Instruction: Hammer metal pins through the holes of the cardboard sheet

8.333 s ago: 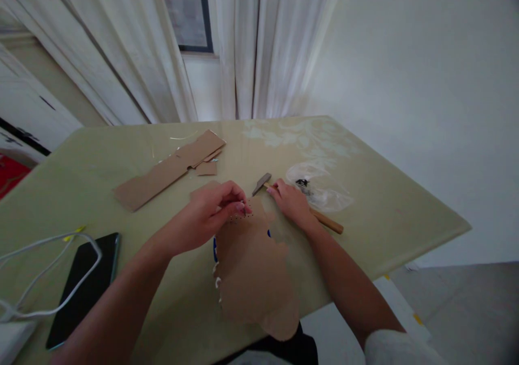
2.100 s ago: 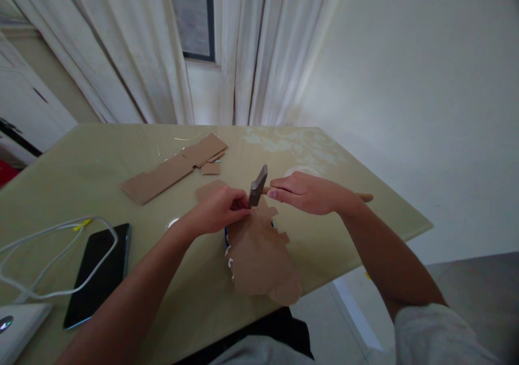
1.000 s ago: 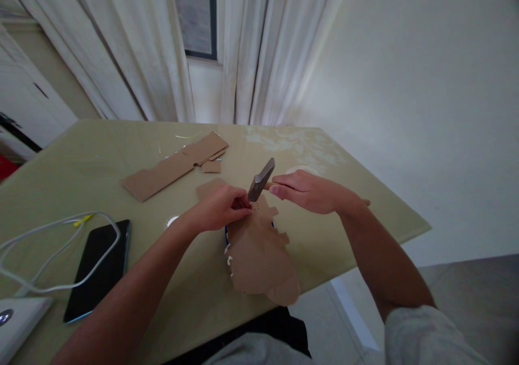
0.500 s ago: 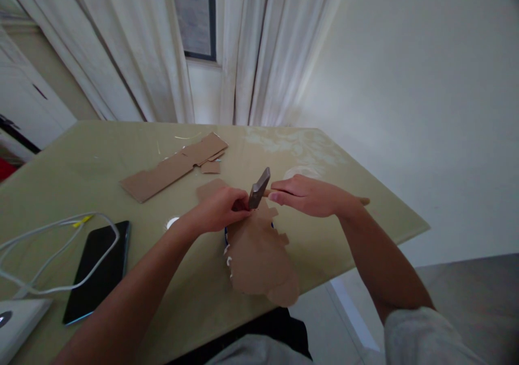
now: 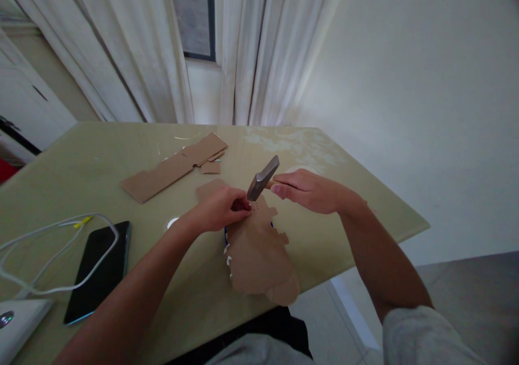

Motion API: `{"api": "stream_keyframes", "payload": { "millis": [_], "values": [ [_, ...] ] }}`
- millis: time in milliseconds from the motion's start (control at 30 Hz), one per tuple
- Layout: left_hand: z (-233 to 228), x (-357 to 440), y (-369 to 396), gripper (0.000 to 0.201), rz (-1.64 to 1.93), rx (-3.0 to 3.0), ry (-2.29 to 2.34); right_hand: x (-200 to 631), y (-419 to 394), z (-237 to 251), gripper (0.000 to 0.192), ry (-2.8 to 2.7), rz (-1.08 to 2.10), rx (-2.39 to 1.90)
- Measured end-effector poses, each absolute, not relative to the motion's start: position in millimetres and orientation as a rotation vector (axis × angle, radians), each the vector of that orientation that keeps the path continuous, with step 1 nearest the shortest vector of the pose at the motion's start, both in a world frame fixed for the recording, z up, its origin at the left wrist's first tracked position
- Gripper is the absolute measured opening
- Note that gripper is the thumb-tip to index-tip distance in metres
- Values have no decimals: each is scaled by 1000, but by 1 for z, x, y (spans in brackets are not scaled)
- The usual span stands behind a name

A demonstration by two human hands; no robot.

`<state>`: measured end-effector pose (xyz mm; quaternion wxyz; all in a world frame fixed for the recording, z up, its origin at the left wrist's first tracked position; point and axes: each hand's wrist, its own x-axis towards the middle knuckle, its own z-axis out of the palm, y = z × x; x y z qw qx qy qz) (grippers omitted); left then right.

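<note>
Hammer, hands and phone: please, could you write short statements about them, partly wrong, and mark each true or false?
1. The right hand's grip holds the hammer by its handle. True.
2. A white cable crosses over the phone. True.
3. The phone lies right of both hands. False: it lies left of them.
4. Small dark dots show on the cardboard piece beside the left hand. True.
5. The left hand holds the cable. False: it is at the cardboard piece's dotted part.

The head-worn camera looks forward and down from above the near edge of the pale olive, smooth-topped table (image 5: 89,184). The bare left hand (image 5: 222,209) and bare right hand (image 5: 308,192) occupy mid-frame at close range; long white fabric curtains (image 5: 133,46) bound the far field.
</note>
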<state>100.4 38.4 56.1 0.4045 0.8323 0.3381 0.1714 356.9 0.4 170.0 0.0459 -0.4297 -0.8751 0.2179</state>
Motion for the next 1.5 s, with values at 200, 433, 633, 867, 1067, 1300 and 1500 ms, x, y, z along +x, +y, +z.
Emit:
{"api": "stream_keyframes", "payload": {
  "millis": [200, 433, 633, 867, 1067, 1300, 1500],
  "values": [
    [56, 100, 39, 14, 431, 2124, 841, 353, 1, 165, 45, -2761, 686, -1348],
    [58, 100, 39, 14, 436, 2130, 828, 353, 1, 167, 46, -2701, 704, -1323],
    [57, 101, 40, 16, 426, 2137, 825, 352, 0, 164, 44, -2730, 714, -1348],
    [59, 100, 38, 19, 404, 2145, 797, 354, -1, 160, 45, -2716, 715, -1378],
    [70, 95, 35, 45, 360, 2317, 787, 362, -5, 149, 48, -2660, 722, -1360],
    [72, 96, 33, 52, 316, 2368, 785, 365, -9, 138, 47, -2659, 710, -1379],
    [73, 96, 33, 49, 313, 2384, 786, 363, -9, 140, 49, -2630, 704, -1397]
  ]
}}
